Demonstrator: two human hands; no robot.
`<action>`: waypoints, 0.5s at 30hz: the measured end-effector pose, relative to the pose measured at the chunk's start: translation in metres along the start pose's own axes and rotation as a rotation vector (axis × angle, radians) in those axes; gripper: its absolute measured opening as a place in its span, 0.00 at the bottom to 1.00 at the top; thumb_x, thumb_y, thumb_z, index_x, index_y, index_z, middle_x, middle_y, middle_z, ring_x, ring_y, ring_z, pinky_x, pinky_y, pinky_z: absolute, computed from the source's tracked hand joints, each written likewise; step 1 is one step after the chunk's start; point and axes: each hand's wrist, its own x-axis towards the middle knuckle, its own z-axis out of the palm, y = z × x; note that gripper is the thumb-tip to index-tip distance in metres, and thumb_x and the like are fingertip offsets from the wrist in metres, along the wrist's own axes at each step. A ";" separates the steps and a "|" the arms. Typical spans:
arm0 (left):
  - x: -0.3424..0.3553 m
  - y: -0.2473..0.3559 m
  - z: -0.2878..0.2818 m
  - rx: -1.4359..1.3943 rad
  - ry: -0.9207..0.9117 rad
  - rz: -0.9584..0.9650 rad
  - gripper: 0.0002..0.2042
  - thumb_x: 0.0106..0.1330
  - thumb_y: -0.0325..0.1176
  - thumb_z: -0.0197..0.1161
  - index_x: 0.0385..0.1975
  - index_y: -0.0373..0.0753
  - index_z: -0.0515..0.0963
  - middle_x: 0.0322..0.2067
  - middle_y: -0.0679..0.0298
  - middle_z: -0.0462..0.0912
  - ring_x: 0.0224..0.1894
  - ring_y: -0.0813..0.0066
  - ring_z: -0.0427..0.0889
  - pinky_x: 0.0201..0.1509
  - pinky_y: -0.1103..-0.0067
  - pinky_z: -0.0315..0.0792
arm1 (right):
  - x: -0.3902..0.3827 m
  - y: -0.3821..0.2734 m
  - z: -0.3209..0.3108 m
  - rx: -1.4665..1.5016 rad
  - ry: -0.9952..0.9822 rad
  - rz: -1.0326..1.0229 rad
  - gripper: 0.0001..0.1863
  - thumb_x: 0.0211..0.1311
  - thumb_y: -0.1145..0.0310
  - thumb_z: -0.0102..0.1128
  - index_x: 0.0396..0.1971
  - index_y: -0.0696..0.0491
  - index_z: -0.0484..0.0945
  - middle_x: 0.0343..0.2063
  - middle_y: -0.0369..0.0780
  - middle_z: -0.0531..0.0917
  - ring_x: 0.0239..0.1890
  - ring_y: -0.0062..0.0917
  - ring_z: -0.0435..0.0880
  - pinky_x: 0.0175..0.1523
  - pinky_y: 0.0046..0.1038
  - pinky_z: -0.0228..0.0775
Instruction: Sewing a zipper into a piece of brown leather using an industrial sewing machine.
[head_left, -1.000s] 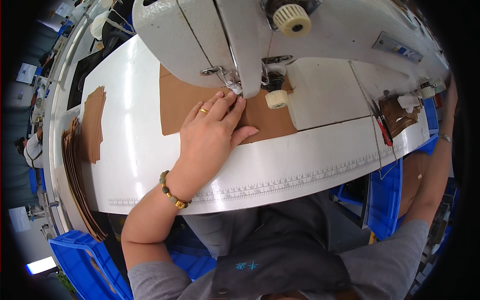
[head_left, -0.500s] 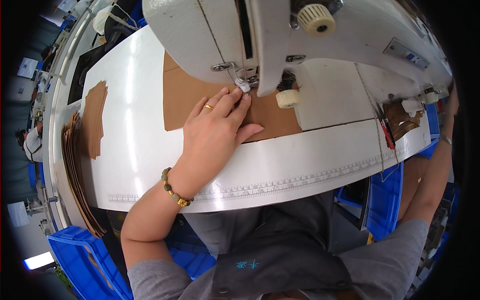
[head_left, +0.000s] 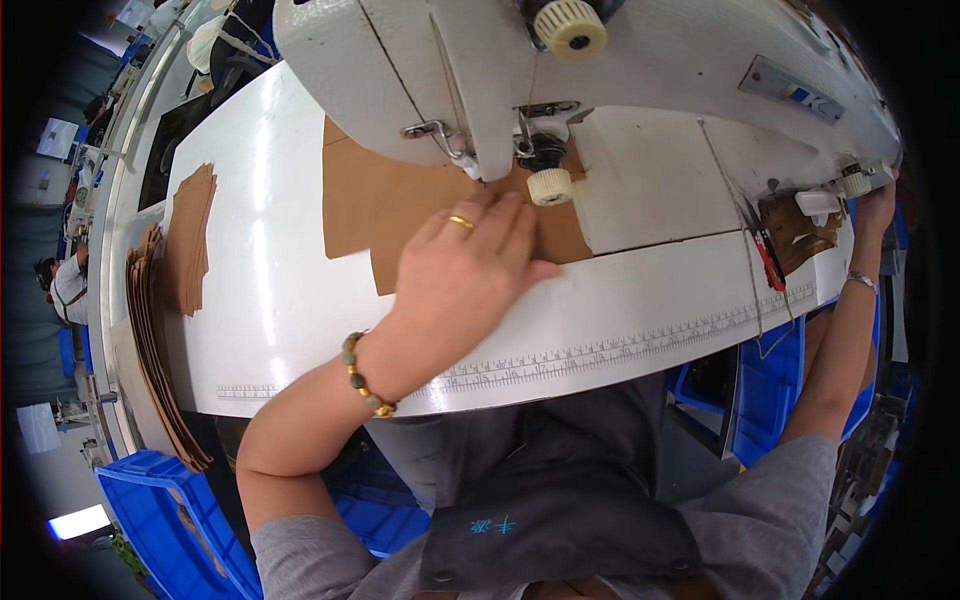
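Observation:
My left hand [head_left: 465,270], slightly blurred and wearing a gold ring, lies open on brown flat pieces [head_left: 365,200] under the needle area of a white sewing machine [head_left: 640,60]. Its fingertips are just below the presser foot [head_left: 474,170], beside a cream knob [head_left: 549,187]. A lower brown edge shows left of the hand. My right hand [head_left: 876,205] is at the machine's far right end; its fingers are partly hidden there, so I cannot tell what they hold.
Brown piece stacks [head_left: 190,240] and upright strips [head_left: 148,320] are at left. Red-handled snips [head_left: 768,262] and scraps [head_left: 800,240] lie right on the white table [head_left: 270,350]. Blue bins [head_left: 160,520] flank the table. Another person [head_left: 68,285] works at far left.
My left hand has slid rightward across the brown pieces, and a lower brown edge now shows left of it. My right forearm has shifted inward and slightly up at the machine's end.

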 end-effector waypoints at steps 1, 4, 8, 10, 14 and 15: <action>0.007 0.009 0.003 -0.059 -0.009 0.017 0.30 0.58 0.51 0.76 0.52 0.32 0.85 0.56 0.55 0.87 0.55 0.60 0.88 0.50 0.74 0.83 | 0.000 -0.001 0.001 0.053 0.036 0.021 0.16 0.85 0.61 0.45 0.60 0.53 0.73 0.62 0.41 0.79 0.67 0.31 0.77 0.75 0.35 0.64; 0.030 0.033 0.018 0.075 -0.015 -0.077 0.29 0.63 0.48 0.73 0.56 0.30 0.82 0.56 0.50 0.87 0.58 0.61 0.88 0.49 0.73 0.85 | -0.004 -0.006 0.006 0.089 0.057 0.035 0.16 0.85 0.61 0.44 0.60 0.53 0.74 0.61 0.40 0.79 0.66 0.29 0.77 0.75 0.35 0.63; 0.028 0.025 0.022 0.114 -0.239 -0.053 0.23 0.67 0.38 0.65 0.57 0.29 0.80 0.56 0.49 0.87 0.59 0.59 0.88 0.52 0.71 0.86 | -0.009 -0.008 0.008 0.013 0.043 0.006 0.20 0.85 0.60 0.43 0.64 0.55 0.72 0.64 0.41 0.78 0.68 0.29 0.75 0.75 0.34 0.62; 0.014 0.013 0.016 0.015 -0.150 -0.015 0.20 0.64 0.31 0.64 0.55 0.32 0.83 0.56 0.54 0.88 0.58 0.59 0.88 0.55 0.70 0.85 | -0.006 -0.006 0.004 0.004 0.001 0.011 0.21 0.85 0.59 0.43 0.66 0.56 0.72 0.64 0.41 0.77 0.68 0.29 0.75 0.75 0.34 0.62; -0.016 -0.024 -0.003 -0.388 -0.071 -0.006 0.19 0.56 0.16 0.64 0.48 0.39 0.88 0.53 0.63 0.90 0.59 0.61 0.88 0.65 0.68 0.81 | 0.002 0.000 -0.006 0.009 0.009 0.026 0.22 0.84 0.58 0.46 0.66 0.54 0.73 0.64 0.39 0.79 0.68 0.27 0.75 0.74 0.31 0.63; -0.021 -0.031 -0.006 -0.456 -0.069 -0.042 0.22 0.53 0.10 0.63 0.45 0.41 0.89 0.50 0.63 0.92 0.61 0.63 0.87 0.69 0.68 0.79 | 0.001 -0.001 -0.007 0.010 -0.018 0.029 0.22 0.84 0.58 0.46 0.66 0.54 0.73 0.64 0.39 0.79 0.68 0.27 0.75 0.74 0.31 0.63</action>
